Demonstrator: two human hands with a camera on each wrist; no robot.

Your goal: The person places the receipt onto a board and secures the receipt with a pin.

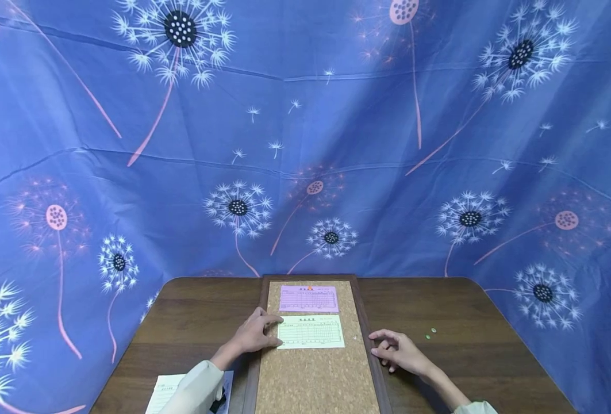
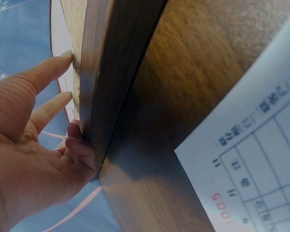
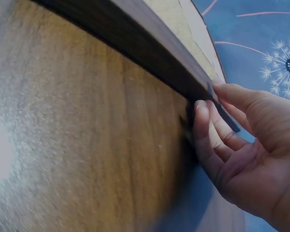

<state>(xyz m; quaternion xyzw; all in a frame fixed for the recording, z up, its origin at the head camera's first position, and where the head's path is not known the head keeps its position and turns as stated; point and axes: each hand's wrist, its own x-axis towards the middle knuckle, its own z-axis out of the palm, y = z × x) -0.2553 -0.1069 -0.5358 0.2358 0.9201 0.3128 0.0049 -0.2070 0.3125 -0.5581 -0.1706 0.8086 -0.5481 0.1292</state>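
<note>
A cork board (image 1: 315, 374) in a dark wooden frame (image 1: 261, 322) lies on the brown table (image 1: 196, 322). A pink form (image 1: 308, 298) is pinned at its top, with a pale yellow form (image 1: 311, 332) just below. My left hand (image 1: 274, 329) reaches over the left frame, its straight fingers touching the yellow form's left edge. In the left wrist view the left hand (image 2: 67, 77) lies over the frame (image 2: 106, 72) onto the cork. My right hand (image 1: 380, 345) rests loosely curled against the right frame rail, holding nothing. The right wrist view shows the right hand (image 3: 208, 101) against the frame (image 3: 135, 38).
Two small green pins (image 1: 430, 333) lie on the table right of the board. A stack of white forms (image 1: 166, 391) sits at the front left, seen close in the left wrist view as a printed form (image 2: 251, 159). A blue dandelion-print cloth (image 1: 305, 144) hangs behind the table.
</note>
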